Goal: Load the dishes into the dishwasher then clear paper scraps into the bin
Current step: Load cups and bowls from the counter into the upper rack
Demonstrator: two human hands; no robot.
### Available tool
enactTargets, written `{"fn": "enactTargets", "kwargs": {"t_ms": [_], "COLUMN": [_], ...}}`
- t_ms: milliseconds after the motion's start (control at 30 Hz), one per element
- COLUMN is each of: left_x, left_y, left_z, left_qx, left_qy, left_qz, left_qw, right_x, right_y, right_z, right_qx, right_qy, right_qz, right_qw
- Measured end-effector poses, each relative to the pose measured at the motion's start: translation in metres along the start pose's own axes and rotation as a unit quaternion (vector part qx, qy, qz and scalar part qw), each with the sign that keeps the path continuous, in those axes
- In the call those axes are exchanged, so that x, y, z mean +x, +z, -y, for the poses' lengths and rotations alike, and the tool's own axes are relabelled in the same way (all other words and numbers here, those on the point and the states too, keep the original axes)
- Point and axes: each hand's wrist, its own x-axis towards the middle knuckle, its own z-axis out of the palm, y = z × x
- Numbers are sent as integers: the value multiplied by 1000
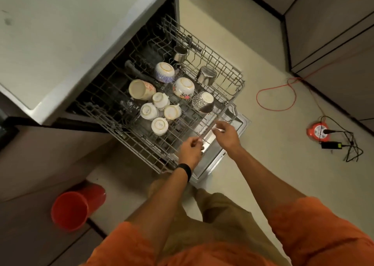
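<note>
Rack: the rack [141,144] is drawn fully out over the open door [214,152], carrying the dishes. A hard shove inward would likely rattle everything loose.
Red bin: the red bin [69,211] stands on the floor to the near left, well apart from the rack. No paper scraps are in sight, so that step looks not yet begun.
Orange cord: the orange cord [277,98] loops across the floor to the right. A step back that way could catch a foot.
Left hand: the left hand [190,150] has its fingers curled round the front rail [207,131] at the near edge.
Right hand: the right hand [225,133] is at the same rail, just right of the other. I cannot tell whether it grips or only touches; an uneven push might skew the rack on its runners.
Bowls: three bowls [183,87] sit upside down mid-rack, close together, so they could knock and chip.
Tall mug: the tall mug [141,89] lies on its side to the left and may roll.
Small cups: four small cups [159,126] are clustered and touching. They look the likeliest to tip.
</note>
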Motion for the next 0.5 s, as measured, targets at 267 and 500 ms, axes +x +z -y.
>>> {"fn": "enactTargets", "kwargs": {"t_ms": [267,500], "left_x": [10,12], "left_y": [8,7], "left_z": [19,24], "left_qx": [-22,-31], "left_qy": [-95,-88], "left_qz": [5,12], "left_qw": [995,996], "right_x": [12,15], "right_y": [9,23], "right_z": [-4,7], "right_qx": [49,207], "right_qy": [49,146], "right_qz": [68,7], "right_qw": [995,967]}}
